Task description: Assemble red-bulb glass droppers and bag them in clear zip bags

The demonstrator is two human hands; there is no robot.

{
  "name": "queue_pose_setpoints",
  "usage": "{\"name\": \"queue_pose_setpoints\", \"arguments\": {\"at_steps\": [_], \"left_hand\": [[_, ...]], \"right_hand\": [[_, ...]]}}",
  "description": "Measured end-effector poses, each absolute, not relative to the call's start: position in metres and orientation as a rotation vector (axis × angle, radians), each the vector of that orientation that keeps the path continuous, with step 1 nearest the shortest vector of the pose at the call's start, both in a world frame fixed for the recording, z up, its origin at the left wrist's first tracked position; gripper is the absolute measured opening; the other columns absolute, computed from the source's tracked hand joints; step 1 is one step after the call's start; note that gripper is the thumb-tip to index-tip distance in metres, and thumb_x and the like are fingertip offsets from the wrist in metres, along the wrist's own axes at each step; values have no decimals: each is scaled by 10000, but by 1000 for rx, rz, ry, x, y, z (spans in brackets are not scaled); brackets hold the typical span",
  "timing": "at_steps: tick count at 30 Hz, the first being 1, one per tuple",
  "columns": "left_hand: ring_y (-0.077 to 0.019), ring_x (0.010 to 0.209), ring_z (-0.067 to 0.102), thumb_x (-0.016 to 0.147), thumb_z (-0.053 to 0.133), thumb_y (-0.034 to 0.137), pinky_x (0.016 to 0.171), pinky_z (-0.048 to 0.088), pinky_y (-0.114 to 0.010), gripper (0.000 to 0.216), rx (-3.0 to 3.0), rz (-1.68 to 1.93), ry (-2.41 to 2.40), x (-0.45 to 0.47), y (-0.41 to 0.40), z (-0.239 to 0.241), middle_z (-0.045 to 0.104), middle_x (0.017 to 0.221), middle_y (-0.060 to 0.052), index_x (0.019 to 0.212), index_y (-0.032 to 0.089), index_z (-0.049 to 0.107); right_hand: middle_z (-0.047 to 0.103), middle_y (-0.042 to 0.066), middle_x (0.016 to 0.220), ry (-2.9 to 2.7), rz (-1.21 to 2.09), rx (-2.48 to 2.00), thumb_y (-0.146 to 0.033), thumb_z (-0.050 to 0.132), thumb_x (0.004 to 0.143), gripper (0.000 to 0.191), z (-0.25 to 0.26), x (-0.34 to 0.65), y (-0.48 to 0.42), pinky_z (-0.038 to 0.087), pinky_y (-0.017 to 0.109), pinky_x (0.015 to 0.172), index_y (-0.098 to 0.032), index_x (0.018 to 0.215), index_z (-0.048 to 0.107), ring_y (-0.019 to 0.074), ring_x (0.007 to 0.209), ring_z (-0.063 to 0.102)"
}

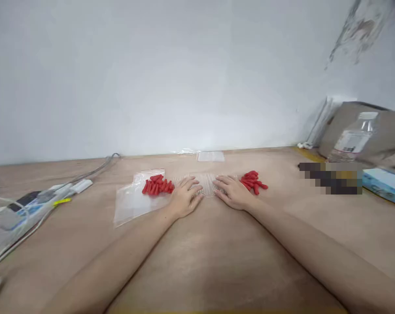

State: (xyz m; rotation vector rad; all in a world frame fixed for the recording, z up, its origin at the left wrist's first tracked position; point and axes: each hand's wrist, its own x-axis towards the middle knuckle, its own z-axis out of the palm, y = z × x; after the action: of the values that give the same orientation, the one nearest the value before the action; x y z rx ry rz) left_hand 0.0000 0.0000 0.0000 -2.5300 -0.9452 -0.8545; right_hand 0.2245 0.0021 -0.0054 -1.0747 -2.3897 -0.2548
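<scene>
My left hand (184, 197) and my right hand (233, 192) lie flat side by side on the wooden table (200, 253), fingers stretched out and open. Their fingertips rest on a clear ribbed plastic piece (206, 182) between them. A pile of small red capsule-shaped pieces (157, 185) sits just left of my left hand, partly on clear plastic bags (132, 201). A second pile of the same red pieces (253, 181) lies just right of my right hand.
Another clear bag (210, 156) lies by the wall. Cables, a white plug and clutter (37, 200) fill the left side. At the right stand a plastic water bottle (354, 138), a cardboard box (387, 131) and a blue box (385, 185).
</scene>
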Motion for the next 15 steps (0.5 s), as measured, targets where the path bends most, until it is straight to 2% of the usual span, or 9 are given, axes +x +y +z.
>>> {"name": "queue_pose_setpoints", "arguments": {"at_steps": [6,11,15], "left_hand": [[-225,913,512,805,503,319,827,364,-371,211,-2219,-1011,-1232,-19,-11,13,596,945,-69,931,195,619],[-247,906,504,777,488,310,807,363,-363,190,-1864,-1001,-1737,-61,16,28,587,882,-72,833,197,630],[-221,847,528,750,501,385,771,389,-333,211,-1948,-893,-2000,-87,31,31,593,826,-46,732,212,621]], "right_hand": [[554,107,1154,-2377,-153,-1135,-343,327,897,353,-9,225,7,432,342,846,-175,1102,561,216,1051,521],[583,87,1072,-2340,-107,-1115,-309,357,890,292,-11,225,12,443,310,787,-199,1032,588,188,960,555],[607,84,969,-2281,-90,-1137,-275,405,869,244,-10,222,14,429,299,766,-188,911,629,182,902,560]]}}
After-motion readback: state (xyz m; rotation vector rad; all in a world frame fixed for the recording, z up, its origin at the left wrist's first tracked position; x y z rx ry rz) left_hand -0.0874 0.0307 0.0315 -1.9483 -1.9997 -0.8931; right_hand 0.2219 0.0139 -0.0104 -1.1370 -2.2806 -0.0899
